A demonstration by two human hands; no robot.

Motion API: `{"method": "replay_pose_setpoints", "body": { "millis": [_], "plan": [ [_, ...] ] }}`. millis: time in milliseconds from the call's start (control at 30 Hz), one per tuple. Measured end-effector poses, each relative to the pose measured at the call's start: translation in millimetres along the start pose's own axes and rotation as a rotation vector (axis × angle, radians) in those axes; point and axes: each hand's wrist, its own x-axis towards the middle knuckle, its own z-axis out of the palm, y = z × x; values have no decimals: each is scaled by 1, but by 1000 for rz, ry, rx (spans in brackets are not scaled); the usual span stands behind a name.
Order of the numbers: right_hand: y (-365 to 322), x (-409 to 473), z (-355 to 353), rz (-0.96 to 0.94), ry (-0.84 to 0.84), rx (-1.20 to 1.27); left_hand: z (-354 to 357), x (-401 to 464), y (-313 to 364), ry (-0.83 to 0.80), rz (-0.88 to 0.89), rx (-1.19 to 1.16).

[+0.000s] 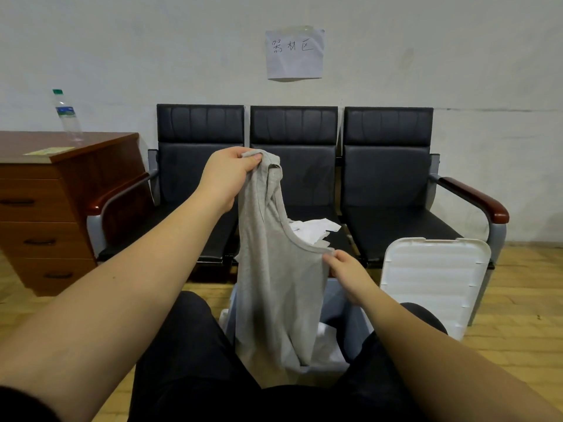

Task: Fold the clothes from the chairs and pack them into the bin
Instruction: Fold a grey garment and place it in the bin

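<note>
A light grey sleeveless top (274, 284) hangs in the air in front of me. My left hand (225, 175) grips its shoulder strap up high. My right hand (344, 272) pinches the edge of its armhole lower down. The hem of the top dangles into the pale bin (356, 327) that stands on the floor between my knees, with white cloth (329, 345) inside. Another white garment (313, 229) lies crumpled on the middle seat of the black chairs (393, 184), partly hidden behind the grey top.
The bin's white lid (435, 281) leans against the right seat. A brown drawer cabinet (51, 208) stands at the left, with a plastic bottle (68, 117) and a slip of paper on top. A paper sign (294, 53) hangs on the wall. Wooden floor lies around.
</note>
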Motion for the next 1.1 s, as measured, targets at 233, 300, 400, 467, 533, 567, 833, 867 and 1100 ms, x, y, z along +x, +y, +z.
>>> {"method": "replay_pose_setpoints", "body": {
  "millis": [233,300,400,467,533,567,833,867,1100],
  "plan": [
    [-37,-8,-14,12,-80,371,-2,6,8,84,52,106],
    [-57,-14,-15,-22,-227,561,-2,8,14,106,14,57],
    [-79,-17,-10,-50,-399,627,1,11,23,112,-118,-137],
    [-88,-18,-2,-71,-444,533,6,13,30,95,-207,-262],
    [-91,-20,8,-100,-468,369,14,14,34,56,-284,-383],
    [-92,-22,13,-101,-480,303,19,13,36,36,-326,-439],
    [-96,-33,27,-118,-502,371,38,4,31,-101,-371,-587],
    [-98,-33,26,-124,-488,411,37,2,26,-140,-370,-554],
    [-122,-28,11,-185,-357,660,37,-41,-35,-247,-401,-265]
  ]
}}
